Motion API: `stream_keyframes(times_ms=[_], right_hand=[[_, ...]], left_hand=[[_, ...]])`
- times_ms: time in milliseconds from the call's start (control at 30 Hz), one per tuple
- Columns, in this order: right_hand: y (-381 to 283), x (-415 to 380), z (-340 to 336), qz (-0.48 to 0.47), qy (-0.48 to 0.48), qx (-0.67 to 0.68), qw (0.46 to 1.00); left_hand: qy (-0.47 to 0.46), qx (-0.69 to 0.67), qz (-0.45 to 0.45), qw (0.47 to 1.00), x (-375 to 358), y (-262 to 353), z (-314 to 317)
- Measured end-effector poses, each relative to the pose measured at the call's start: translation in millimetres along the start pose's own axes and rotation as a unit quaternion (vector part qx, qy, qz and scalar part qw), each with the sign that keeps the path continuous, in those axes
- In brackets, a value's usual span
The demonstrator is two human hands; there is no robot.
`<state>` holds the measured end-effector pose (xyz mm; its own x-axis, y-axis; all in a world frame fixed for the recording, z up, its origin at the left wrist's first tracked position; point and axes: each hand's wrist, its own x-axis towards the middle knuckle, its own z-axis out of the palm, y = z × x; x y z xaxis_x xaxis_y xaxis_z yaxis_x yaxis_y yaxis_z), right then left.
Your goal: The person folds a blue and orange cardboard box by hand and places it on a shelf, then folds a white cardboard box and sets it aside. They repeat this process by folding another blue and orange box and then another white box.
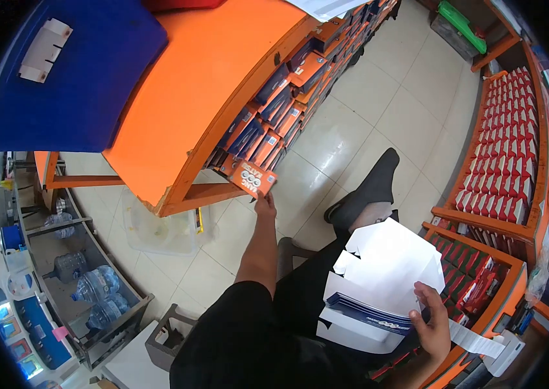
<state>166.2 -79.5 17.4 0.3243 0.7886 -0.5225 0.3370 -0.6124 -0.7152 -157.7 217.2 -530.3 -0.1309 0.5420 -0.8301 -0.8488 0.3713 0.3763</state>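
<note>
My left hand [265, 205] reaches out to the shelf end and grips the near edge of a flat orange box [253, 180] with white lettering. Its far edge meets the stacked boxes on the shelf. On my lap lies an opened white cardboard box [388, 256], its lid flap folded back. Dark blue packs [365, 312] with white print stand in a row inside it. My right hand [435, 327] holds the right side of this white box, fingers curled over its edge and thumb near the packs.
Orange and navy boxes [268, 139] fill the shelf under an orange table [190, 78]. Red-and-white packs [501, 146] line a rack at right, above a crate of red and green boxes [475, 272]. A clear plastic tub [157, 227] and a grey stool [167, 340] stand at left.
</note>
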Motion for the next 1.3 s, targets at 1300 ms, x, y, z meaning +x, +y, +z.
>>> stream_keyframes(times_ms=[1300], right_hand=[[103, -123, 32, -0.09, 0.245, 0.133, 0.956]], left_hand=[[-0.674, 0.686, -0.272, 0.031, -472, -27, 186]])
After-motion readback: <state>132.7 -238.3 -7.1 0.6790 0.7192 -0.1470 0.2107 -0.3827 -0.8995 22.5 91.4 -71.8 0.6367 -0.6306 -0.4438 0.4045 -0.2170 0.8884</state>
